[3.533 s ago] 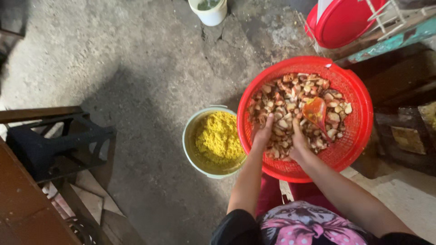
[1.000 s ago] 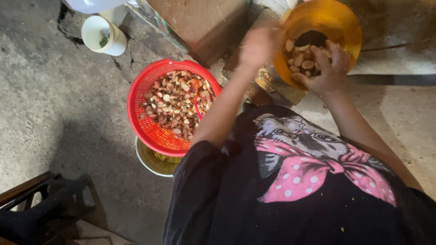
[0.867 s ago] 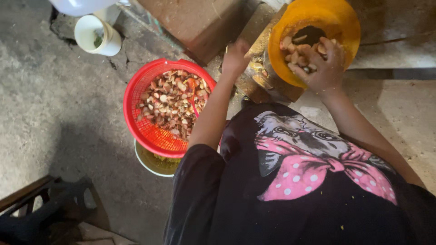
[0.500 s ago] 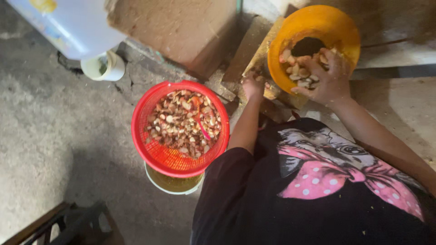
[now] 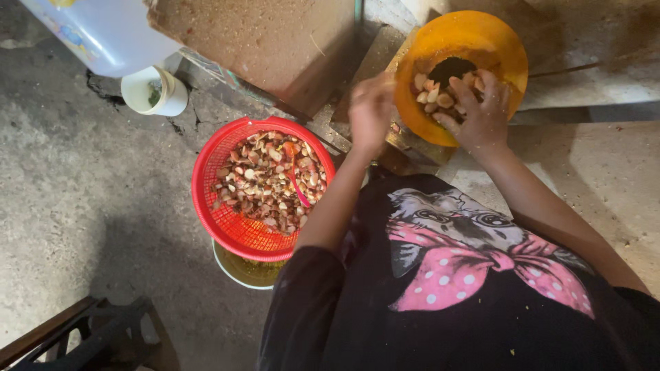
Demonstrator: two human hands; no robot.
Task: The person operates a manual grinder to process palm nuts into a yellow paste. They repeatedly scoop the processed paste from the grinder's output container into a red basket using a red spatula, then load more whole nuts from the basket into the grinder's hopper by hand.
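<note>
My right hand lies inside an orange funnel-shaped hopper, fingers spread over pale chopped pieces around its dark central hole. My left hand is blurred just beside the hopper's left rim; I cannot tell whether it holds anything. To the left, on the floor, a round red mesh basket is full of brown and pale chopped pieces, with a red scoop lying in it. The basket rests on a pale bowl with yellow contents.
A white cup stands on the concrete floor behind the basket, under a large white-and-blue jug. A brown block sits left of the hopper. A dark chair frame is at the bottom left.
My left hand has risen from below the hopper to its left rim. My right hand has stayed on the pieces inside the hopper. The view has shifted slightly.
</note>
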